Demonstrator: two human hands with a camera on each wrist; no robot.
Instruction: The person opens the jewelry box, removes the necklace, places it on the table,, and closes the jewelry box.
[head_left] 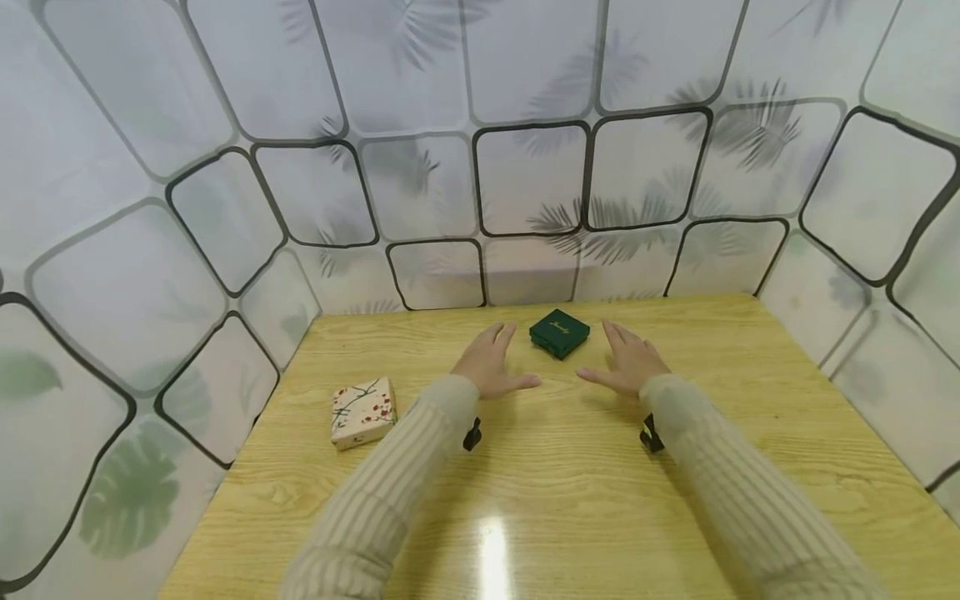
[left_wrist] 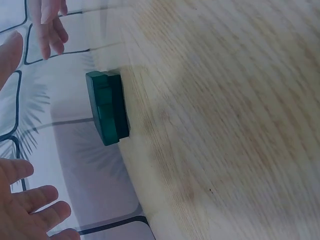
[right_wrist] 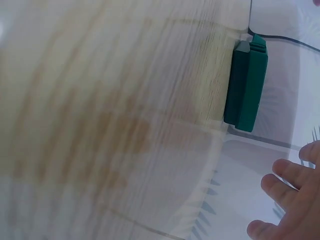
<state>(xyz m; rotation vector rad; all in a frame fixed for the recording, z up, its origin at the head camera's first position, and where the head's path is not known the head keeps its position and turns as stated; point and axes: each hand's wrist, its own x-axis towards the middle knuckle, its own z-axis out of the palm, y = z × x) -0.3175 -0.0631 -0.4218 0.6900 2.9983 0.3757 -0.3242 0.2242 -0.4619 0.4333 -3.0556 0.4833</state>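
A small dark green box point(head_left: 559, 332) with gold lettering on its lid sits near the back of the wooden table, turned cornerwise. To its left my left hand point(head_left: 489, 365) hovers with fingers extended and thumb pointing inward, holding nothing. On the other side my right hand point(head_left: 624, 363) mirrors it, fingers spread and thumb toward the middle, also holding nothing. Both hands stand apart from the box. In the left wrist view the green box point(left_wrist: 106, 107) shows its side, with a lid wider than its base. The right wrist view shows the box point(right_wrist: 246, 85) beyond my spread fingers point(right_wrist: 287, 172).
A cream box point(head_left: 363, 412) with red blossoms and dark branches lies at the table's left, beside my left forearm. The wooden table point(head_left: 570, 492) ends at a patterned curtain point(head_left: 532, 183) behind and at both sides. Each wrist wears a dark strap.
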